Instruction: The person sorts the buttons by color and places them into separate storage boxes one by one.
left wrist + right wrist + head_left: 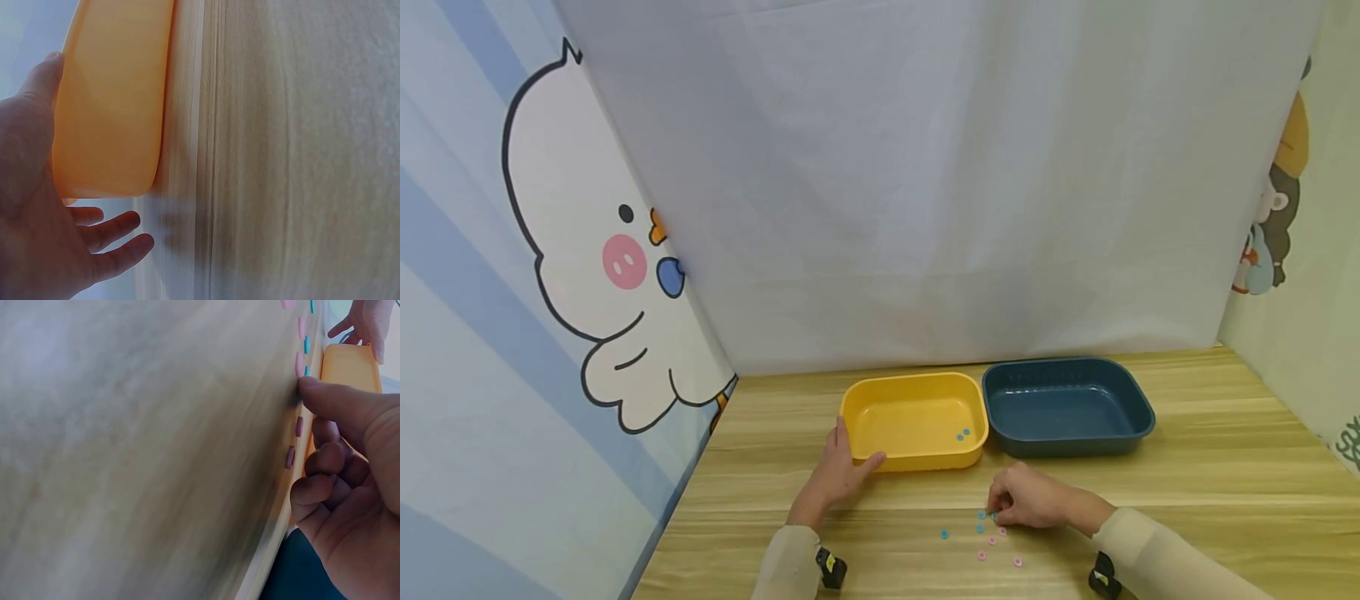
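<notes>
My left hand [838, 473] rests on the near left corner of a yellow plastic tray [925, 462]. Its thumb lies along the front rim, and in the left wrist view the lower fingers stretch out straight beside the tray. Two small blue ring-shaped beads [966, 432] lie inside the tray near its right end. On the wood table, my right hand [1030, 497] has thumb and fingertips down at a blue bead [994, 517], pinching it, with the other fingers curled in. Close by lie several more blue beads [981, 528] and several pink beads [992, 541].
A dark blue tray [1067, 447] stands just right of the yellow one, their sides close together. Behind both, a white cloth [880, 250] hangs at the table's back edge. A printed curtain [647, 467] borders the left side, and another printed cloth [1307, 350] the right.
</notes>
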{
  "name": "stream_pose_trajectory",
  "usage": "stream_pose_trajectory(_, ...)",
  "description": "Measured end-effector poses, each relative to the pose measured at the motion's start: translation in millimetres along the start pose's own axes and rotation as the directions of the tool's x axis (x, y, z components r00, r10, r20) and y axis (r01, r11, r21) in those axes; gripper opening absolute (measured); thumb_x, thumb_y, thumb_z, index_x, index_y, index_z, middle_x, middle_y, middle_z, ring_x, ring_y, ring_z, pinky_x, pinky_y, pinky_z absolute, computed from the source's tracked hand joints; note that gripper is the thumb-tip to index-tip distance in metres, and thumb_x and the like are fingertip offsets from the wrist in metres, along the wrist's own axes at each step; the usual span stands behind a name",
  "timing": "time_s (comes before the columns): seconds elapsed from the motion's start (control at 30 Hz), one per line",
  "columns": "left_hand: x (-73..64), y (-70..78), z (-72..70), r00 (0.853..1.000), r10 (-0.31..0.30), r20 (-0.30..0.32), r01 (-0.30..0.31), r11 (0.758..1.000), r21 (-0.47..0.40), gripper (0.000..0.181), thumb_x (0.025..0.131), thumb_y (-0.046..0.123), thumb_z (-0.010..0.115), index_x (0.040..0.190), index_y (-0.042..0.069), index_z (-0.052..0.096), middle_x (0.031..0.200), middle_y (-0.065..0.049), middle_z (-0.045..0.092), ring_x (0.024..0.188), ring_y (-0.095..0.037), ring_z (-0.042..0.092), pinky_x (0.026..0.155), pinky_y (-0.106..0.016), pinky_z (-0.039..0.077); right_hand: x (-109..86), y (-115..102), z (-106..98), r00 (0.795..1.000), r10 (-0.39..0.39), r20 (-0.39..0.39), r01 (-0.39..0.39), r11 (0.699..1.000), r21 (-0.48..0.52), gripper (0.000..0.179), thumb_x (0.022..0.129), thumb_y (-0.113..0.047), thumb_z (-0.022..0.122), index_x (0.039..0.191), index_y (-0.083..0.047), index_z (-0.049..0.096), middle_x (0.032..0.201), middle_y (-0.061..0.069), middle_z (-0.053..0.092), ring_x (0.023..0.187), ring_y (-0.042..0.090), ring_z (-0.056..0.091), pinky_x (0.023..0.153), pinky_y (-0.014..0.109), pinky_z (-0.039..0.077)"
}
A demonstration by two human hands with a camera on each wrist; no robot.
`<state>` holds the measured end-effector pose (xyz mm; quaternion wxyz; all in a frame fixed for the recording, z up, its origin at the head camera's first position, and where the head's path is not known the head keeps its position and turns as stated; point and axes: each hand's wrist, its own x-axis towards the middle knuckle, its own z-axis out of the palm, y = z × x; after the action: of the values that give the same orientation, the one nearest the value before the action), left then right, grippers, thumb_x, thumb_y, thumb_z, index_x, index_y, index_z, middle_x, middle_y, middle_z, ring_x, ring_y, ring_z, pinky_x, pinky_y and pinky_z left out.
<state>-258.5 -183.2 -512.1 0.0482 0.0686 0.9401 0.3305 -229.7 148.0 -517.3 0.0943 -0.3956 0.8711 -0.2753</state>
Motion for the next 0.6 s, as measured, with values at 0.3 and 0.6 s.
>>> stream_pose_trajectory(0.3, 0.3, 1.5, 0.4, 1.0, -0.009, 0.0, 0.009, 1.0, 0.0, 0.106, 0.087, 0.056, 0.057, 0.148, -0.005, -0.002, 0.152, -0.028, 0.008, 0.137, -0.042, 0.02, 0.107, -0.053, 0.023, -2.2, -0.4, -5.1, 1.0, 0.026, -0.013, -0.025, 0.996, 0.083, 0.013, 0.077, -0.005, 0.073, 0.073, -0.016, 0.067, 0.066, -0.017, 0.052, 0.06, -0.004, 0.046, 0.054, 0.018, 0.042)
stream_pose_trajectory(0.6, -0.2, 1.8, 0.7, 1.0, -0.005, -0.001, 0.005, 1.0, -0.009, 0.105, 0.087, 0.056, 0.058, 0.149, -0.005, -0.003, 0.151, -0.029, 0.01, 0.136, -0.043, 0.022, 0.107, -0.053, 0.024, -1.9, 0.4, -15.0, 0.997, 0.033, -0.076, -0.02, 0.986, 0.165, 0.013, 0.08, -0.006, 0.071, 0.075, -0.017, 0.066, 0.069, -0.015, 0.055, 0.059, -0.001, 0.05, 0.054, 0.021, 0.046)
